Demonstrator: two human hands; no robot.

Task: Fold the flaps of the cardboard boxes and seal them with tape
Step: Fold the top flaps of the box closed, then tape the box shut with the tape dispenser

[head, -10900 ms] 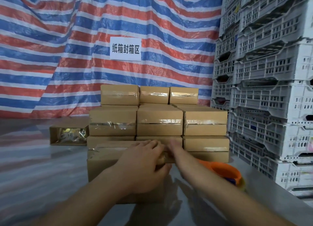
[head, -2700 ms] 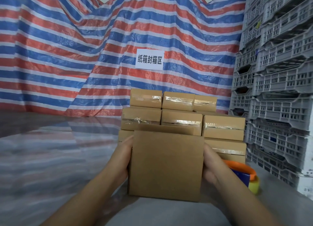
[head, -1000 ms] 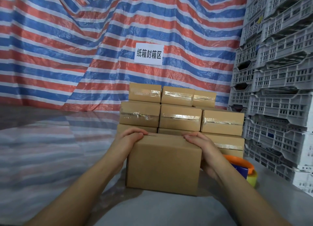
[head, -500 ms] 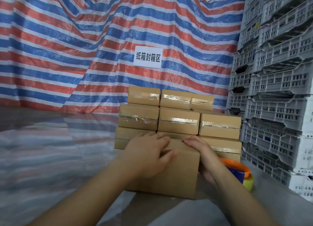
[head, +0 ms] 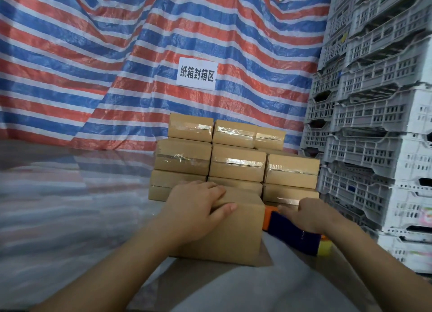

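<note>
Glossy grey tabletop [head: 70,218] reflects the striped tarp, and nearest the camera on it stands the cardboard box [head: 229,237], plain brown, its top flaps folded down and no tape visible on its near face. Its front edge lies closest to the viewer, with the left hand [head: 196,206] flat on its top, fingers spread and straight, thumb along the near top edge, pressing the flaps shut. Half a second ago the right hand also lay on the box's right top corner; now it has left the box and reached right of it. That right hand [head: 311,214] rests just beside the box on the tape dispenser [head: 294,234], a dark blue and orange tool with a yellow part, fingers curled over it. Behind the box rises the stack of sealed boxes [head: 236,162], each with shiny tape across it. Right of the box stand grey plastic crates [head: 378,124]. Farthest back hangs the tarp [head: 117,54] with a white sign [head: 197,74].
</note>
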